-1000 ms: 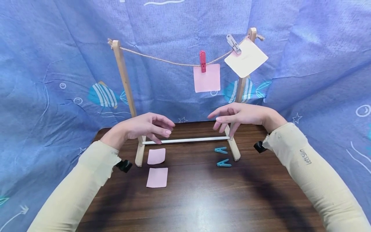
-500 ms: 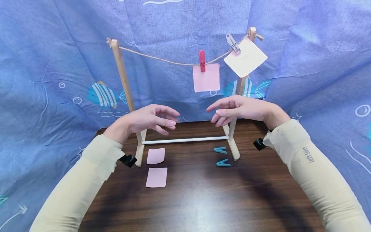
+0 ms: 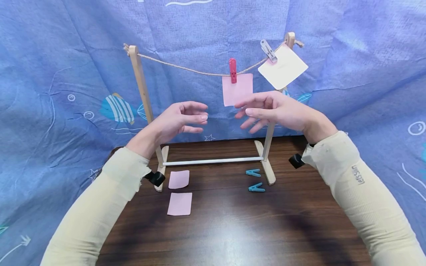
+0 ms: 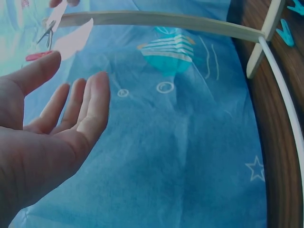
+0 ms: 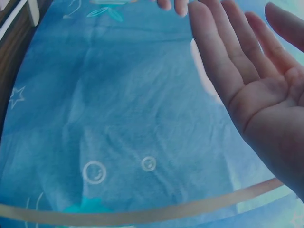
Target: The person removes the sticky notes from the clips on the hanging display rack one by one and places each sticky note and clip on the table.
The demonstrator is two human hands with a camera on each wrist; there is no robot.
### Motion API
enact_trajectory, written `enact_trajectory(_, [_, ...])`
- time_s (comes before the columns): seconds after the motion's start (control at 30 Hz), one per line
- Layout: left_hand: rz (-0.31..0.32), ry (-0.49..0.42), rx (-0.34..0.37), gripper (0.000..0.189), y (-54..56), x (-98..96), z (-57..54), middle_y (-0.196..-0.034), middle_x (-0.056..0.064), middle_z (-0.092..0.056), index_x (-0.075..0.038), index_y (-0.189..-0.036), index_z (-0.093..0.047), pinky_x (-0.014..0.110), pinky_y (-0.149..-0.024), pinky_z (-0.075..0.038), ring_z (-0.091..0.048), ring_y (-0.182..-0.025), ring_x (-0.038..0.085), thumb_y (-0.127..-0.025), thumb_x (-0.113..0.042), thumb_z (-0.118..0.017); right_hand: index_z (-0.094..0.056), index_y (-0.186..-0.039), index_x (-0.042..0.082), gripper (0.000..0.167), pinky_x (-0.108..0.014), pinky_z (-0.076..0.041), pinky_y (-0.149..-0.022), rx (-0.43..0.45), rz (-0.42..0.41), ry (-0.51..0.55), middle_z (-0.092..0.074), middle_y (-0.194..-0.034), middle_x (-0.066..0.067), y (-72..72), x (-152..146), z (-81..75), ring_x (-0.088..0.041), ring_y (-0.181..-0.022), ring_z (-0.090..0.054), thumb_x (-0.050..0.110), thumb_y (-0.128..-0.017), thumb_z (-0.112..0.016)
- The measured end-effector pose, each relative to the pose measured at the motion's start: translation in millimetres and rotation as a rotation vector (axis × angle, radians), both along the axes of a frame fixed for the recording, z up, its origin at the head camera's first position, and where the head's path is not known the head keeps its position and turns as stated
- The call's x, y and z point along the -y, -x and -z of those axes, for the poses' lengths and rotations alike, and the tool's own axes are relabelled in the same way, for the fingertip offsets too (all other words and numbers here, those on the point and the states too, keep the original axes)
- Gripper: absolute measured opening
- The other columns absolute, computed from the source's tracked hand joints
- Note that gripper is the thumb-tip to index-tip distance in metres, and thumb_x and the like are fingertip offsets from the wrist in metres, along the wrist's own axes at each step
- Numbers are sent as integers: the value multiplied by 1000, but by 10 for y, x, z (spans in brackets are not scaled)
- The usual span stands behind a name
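Observation:
My left hand (image 3: 183, 119) is raised in front of the rack's left post (image 3: 143, 87), fingers loosely bent and holding nothing. Facing it, my right hand (image 3: 271, 110) hovers below the hung notes, also holding nothing. Its fingertips overlap the lower edge of a pink sticky note (image 3: 237, 92) in the head view. A red clothespin (image 3: 233, 70) fastens that note to the sagging twine (image 3: 179, 67). To its right a grey clothespin (image 3: 268, 51) grips a pale note (image 3: 283, 68), which hangs tilted like a diamond near the right post.
On the dark wooden table (image 3: 219, 207) lie a pink note (image 3: 179, 179) and a second pink note (image 3: 180, 204) at left. Two blue clothespins, one farther back (image 3: 253, 172) and one nearer (image 3: 256, 187), lie by the right foot. A white rod (image 3: 213, 161) joins the posts; a blue curtain (image 3: 66, 37) hangs behind.
Both hands have risen from just above the white rod to just under the hung notes. The left hand has also shifted slightly right. Notes and clothespins stay where they were.

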State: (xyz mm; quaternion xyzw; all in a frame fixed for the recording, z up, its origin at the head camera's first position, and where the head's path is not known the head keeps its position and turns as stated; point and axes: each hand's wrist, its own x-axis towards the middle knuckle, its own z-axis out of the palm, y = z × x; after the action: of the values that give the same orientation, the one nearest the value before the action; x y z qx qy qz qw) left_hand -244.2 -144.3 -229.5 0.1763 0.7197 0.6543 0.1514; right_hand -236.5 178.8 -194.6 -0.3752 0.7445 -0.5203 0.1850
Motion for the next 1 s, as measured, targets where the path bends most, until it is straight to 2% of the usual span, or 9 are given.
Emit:
enact_trajectory(0.17, [-29, -70, 8, 47, -1, -73, -63, -136, 15, -57, -5, -142, -52, 45, -95, -55, -60, -121, 32, -98, -9, -69, -50, -146, 1, 42, -51, -58, -82, -34, 9, 82, -59, -139, -17, -80, 43, -129, -38, -110, -68, 13, -105, -56])
enact_trajectory(0.27, [-50, -113, 18, 50, 7, -120, -96, -139, 14, -55, -6, -143, -51, 44, -94, -56, -60, -122, 30, -97, -9, -70, -50, -146, 2, 42, -51, -59, -79, -43, 0, 154, -55, -143, -21, -125, 59, -217, -37, -112, -68, 9, -105, -55])
enact_trajectory(0.43, [-83, -190, 40, 54, 38, -202, -152, -140, 14, -54, -7, -145, -51, 45, -93, -56, -59, -124, 28, -95, -5, -71, -56, -142, 4, 38, -49, -60, -76, -23, 9, 275, -55, -140, -24, -161, 86, -375, -36, -109, -69, 7, -104, -56])
enact_trajectory(0.57, [-85, -213, 48, 55, 53, -266, -202, -141, 13, -54, -7, -145, -50, 43, -91, -57, -59, -125, 27, -94, -5, -72, -60, -137, 4, 34, -47, -60, -75, -17, 56, 325, -59, -138, -22, -161, 105, -494, -33, -105, -71, 6, -102, -59])
enact_trajectory(0.77, [-69, -193, 48, 55, 69, -347, -271, -142, 11, -53, -8, -145, -51, 42, -91, -57, -60, -124, 26, -94, -5, -72, -57, -139, 0, 40, -46, -59, -74, -45, 145, 309, -55, -143, -22, -136, 124, -611, -32, -103, -72, 8, -100, -64])
enact_trajectory(1.0, [-54, -127, 57, 58, 103, -416, -321, -141, 15, -54, -7, -147, -49, 43, -89, -58, -61, -121, 27, -94, -4, -72, -51, -145, 3, 49, -43, -59, -75, -78, 226, 243, -48, -151, -14, -41, 138, -653, -28, -101, -72, 14, -99, -66])
